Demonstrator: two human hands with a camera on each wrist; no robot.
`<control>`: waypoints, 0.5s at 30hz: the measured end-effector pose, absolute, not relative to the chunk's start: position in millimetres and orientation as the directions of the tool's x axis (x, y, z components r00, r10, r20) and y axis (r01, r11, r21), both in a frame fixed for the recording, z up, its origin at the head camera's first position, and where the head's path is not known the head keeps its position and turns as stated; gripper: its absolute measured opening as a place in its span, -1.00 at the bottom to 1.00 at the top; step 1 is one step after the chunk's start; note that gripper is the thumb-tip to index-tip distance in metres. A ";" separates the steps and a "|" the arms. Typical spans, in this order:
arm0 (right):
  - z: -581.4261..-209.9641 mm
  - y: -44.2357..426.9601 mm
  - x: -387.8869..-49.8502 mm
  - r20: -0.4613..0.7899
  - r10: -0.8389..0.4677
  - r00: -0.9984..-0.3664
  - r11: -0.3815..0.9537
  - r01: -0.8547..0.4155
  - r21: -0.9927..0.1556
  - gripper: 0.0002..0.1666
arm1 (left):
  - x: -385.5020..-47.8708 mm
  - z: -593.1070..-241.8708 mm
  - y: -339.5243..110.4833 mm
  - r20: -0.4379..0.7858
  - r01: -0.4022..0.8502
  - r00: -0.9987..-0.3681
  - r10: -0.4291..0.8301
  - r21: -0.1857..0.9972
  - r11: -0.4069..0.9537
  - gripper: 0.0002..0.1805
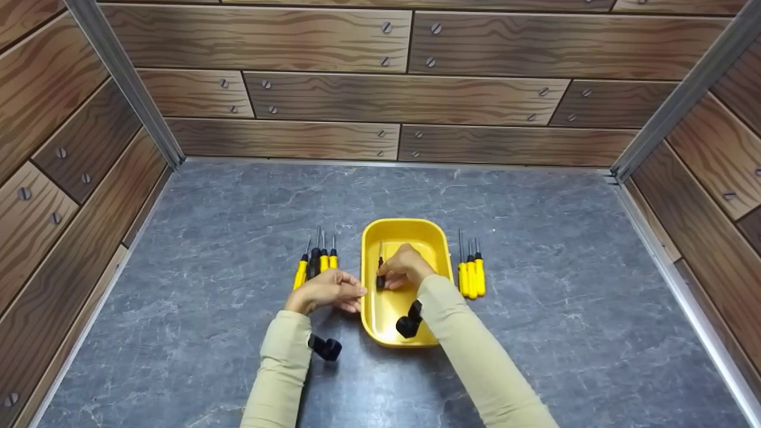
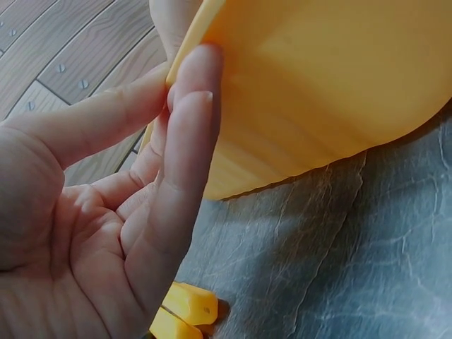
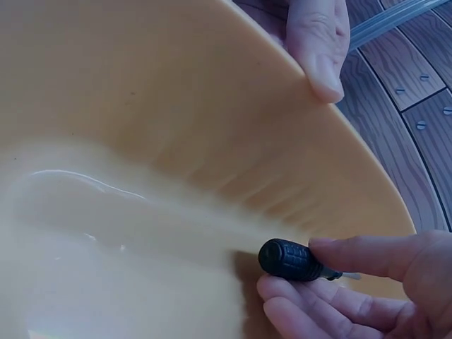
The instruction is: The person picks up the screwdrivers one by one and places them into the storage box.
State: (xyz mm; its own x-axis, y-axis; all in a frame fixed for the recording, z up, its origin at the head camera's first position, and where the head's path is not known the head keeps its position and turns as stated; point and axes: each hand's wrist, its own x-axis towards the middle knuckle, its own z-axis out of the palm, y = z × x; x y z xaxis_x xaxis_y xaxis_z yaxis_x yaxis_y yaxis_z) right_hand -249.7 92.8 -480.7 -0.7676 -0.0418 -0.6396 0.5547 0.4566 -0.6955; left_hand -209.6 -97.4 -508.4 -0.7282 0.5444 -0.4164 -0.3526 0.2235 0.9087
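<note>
A yellow tray (image 1: pixel 406 342) stands on the grey surface. Over its left inside part, my right hand (image 1: pixel 405 266) pinches a black-handled screwdriver (image 1: pixel 380 279) between thumb and fingers, its shaft pointing away from me. The right wrist view shows that black handle (image 3: pixel 288 260) held low inside the tray (image 3: pixel 176 134). My left hand (image 1: pixel 330 289) pinches the tray's left rim; in the left wrist view thumb and fingers of this hand (image 2: pixel 120 191) lie on both sides of the rim (image 2: pixel 194 35).
Left of the tray lie several screwdrivers, yellow-handled ones (image 1: pixel 301 272) and a black one (image 1: pixel 314 261), partly behind my left hand. Several yellow-handled screwdrivers (image 1: pixel 471 278) lie close to its right side. Wood-patterned walls (image 1: pixel 380 98) enclose the back and sides.
</note>
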 end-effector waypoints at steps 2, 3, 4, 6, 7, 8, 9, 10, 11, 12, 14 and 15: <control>-482.3 92.7 -249.7 -0.640 -0.041 -0.767 0.452 0.557 -0.697 -0.92 | -209.5 -508.6 -97.5 -0.416 -0.350 -0.729 0.543 0.909 0.226 -0.85; -483.1 92.7 -249.8 -0.640 -0.039 -0.767 0.449 0.559 -0.697 -0.91 | -209.4 -508.6 -97.4 -0.416 -0.348 -0.729 0.543 0.909 0.230 -0.85; -483.7 92.6 -249.7 -0.640 -0.037 -0.767 0.446 0.561 -0.698 -0.90 | -209.3 -508.4 -97.4 -0.418 -0.348 -0.729 0.542 0.908 0.232 -0.86; -485.2 92.3 -249.7 -0.639 -0.033 -0.769 0.444 0.561 -0.699 -0.85 | -209.0 -508.0 -97.3 -0.418 -0.346 -0.730 0.541 0.908 0.235 -0.87; -485.5 92.1 -249.5 -0.636 -0.033 -0.771 0.441 0.560 -0.701 -0.82 | -209.0 -507.7 -97.4 -0.419 -0.347 -0.730 0.540 0.908 0.235 -0.87; -486.2 92.0 -249.3 -0.634 -0.032 -0.772 0.439 0.559 -0.703 -0.81 | -208.8 -507.5 -97.4 -0.418 -0.345 -0.731 0.540 0.908 0.235 -0.86; -486.5 91.8 -249.1 -0.631 -0.034 -0.775 0.438 0.556 -0.707 -0.80 | -208.7 -507.2 -97.6 -0.418 -0.345 -0.731 0.540 0.909 0.236 -0.85; -486.9 91.5 -249.0 -0.628 -0.035 -0.778 0.438 0.553 -0.709 -0.79 | -208.6 -506.9 -97.8 -0.418 -0.344 -0.731 0.540 0.909 0.237 -0.84; -487.0 91.3 -248.8 -0.625 -0.035 -0.780 0.440 0.550 -0.711 -0.79 | -208.6 -506.6 -98.0 -0.419 -0.346 -0.731 0.539 0.908 0.236 -0.83; -486.6 91.1 -248.8 -0.623 -0.034 -0.781 0.440 0.548 -0.711 -0.79 | -208.6 -506.4 -98.2 -0.420 -0.348 -0.731 0.538 0.907 0.236 -0.82; -486.2 90.7 -249.1 -0.621 -0.034 -0.783 0.440 0.547 -0.713 -0.79 | -208.8 -505.6 -98.5 -0.422 -0.349 -0.731 0.536 0.906 0.238 -0.80; -485.5 90.5 -249.3 -0.622 -0.034 -0.783 0.440 0.547 -0.712 -0.78 | -208.9 -505.2 -98.7 -0.424 -0.349 -0.731 0.535 0.906 0.240 -0.79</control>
State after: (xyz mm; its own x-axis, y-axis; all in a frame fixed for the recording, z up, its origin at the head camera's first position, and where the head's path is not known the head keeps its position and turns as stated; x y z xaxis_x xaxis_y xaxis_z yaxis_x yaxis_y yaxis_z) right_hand -249.3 90.5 -485.5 -0.7826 -0.0338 -0.6217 0.5467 0.4405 -0.7121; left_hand -208.9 -98.7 -505.2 -0.7307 0.5353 -0.4237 -0.3495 0.2399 0.9057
